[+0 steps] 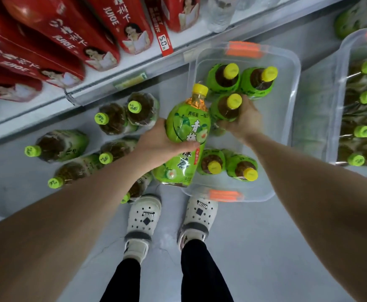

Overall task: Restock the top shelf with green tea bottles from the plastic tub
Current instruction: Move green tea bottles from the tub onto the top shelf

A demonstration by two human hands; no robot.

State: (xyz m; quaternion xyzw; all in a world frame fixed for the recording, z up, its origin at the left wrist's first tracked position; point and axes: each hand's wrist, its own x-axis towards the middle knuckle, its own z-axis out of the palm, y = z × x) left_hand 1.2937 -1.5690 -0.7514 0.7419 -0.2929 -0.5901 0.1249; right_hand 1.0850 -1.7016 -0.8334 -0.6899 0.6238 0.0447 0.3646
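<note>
View straight down. The shelf edge (134, 68) runs diagonally from lower left to upper right and carries red juice bottles (69, 40) and a red price tag (164, 42). Below it, lime-capped bottles (117, 118) stand in a loose cluster on a grey surface, the nearest just beside the left shoe (143, 216). The tub (287, 68), clear with orange handles, rests on the floor (254, 247) just beyond the right shoe (200, 216), its far rim close under the shelf edge. A strip of bare floor separates it from a second tub (341, 62) at right, which is packed with film-wrapped lime-capped bottles. Open floor lies behind and to the right of the shoes. Inside the tub stand yellow-capped green tea bottles: a far pair (222, 79), a near pair (242, 168) and a middle bottle (226, 110). The tub's right half is bare. The left hand (156, 144) wraps round the label of the held bottle (186, 131), raised over the tub's left rim with its cap tilted away. The right hand (245, 120) curls round the middle bottle's shoulder. Whether that bottle is off the tub bottom cannot be told.
</note>
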